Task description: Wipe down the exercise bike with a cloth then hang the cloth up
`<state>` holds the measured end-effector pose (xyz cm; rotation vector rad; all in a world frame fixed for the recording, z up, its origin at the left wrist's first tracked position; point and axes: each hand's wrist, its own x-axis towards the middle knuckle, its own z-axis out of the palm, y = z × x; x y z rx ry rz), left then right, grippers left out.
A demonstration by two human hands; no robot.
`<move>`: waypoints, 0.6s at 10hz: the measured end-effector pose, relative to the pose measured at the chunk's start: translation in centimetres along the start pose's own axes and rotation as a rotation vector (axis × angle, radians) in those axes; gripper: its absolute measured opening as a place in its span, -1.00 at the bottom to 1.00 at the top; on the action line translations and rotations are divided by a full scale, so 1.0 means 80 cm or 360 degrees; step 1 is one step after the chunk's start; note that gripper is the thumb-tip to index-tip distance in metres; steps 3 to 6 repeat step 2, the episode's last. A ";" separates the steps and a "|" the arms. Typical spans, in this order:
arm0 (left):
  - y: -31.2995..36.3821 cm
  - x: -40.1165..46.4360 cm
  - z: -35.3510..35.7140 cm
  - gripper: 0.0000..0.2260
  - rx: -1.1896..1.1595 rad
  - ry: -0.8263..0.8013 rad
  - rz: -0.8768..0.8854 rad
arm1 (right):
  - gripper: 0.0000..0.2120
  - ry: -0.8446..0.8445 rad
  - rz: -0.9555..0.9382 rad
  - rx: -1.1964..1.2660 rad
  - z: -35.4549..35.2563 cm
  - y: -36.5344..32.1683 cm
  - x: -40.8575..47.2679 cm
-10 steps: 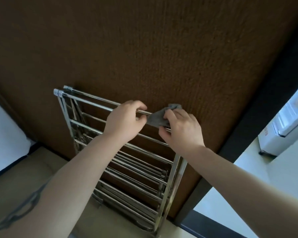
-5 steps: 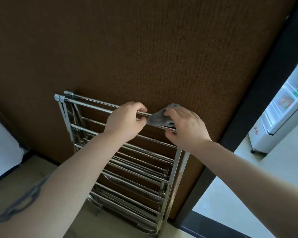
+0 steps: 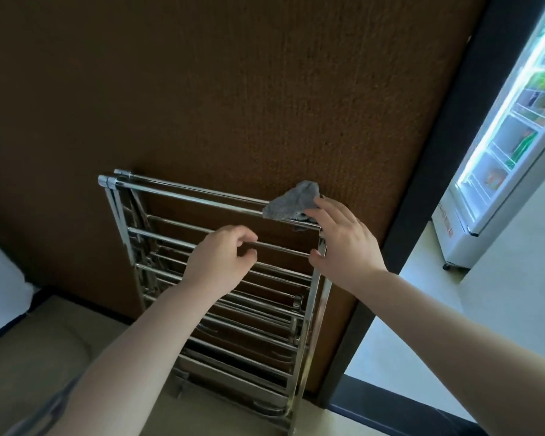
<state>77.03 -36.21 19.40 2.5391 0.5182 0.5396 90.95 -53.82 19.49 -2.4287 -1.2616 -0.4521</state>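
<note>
**Cloth on the top rail, both hands off it**

Nearest to me are the two forearms reaching up and forward. My left hand (image 3: 222, 254) hangs in front of the rack's second rail with its fingers loosely curled and nothing in them. My right hand (image 3: 343, 243) is spread flat, fingers straight, by the rack's right upright, with the fingertips just touching the lower edge of the cloth; it is not gripping anything. The grey cloth (image 3: 291, 201) lies bunched over the right end of the top rail of the folded steel drying rack (image 3: 202, 199), which leans against a brown textured wall (image 3: 233, 89). Farther off to the right, past a dark door frame (image 3: 438, 152), stands a lit glass-door fridge (image 3: 501, 146).
</note>
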 end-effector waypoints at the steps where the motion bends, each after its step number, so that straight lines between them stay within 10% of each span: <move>1: 0.015 -0.025 -0.019 -0.77 0.0019 0.0021 -0.0046 | -0.39 0.0009 -0.0072 0.0066 -0.012 -0.015 -0.007; 6: 0.036 -0.047 -0.035 -0.76 0.0006 0.0122 -0.0113 | -0.44 0.0066 -0.0183 0.0190 -0.024 -0.024 -0.012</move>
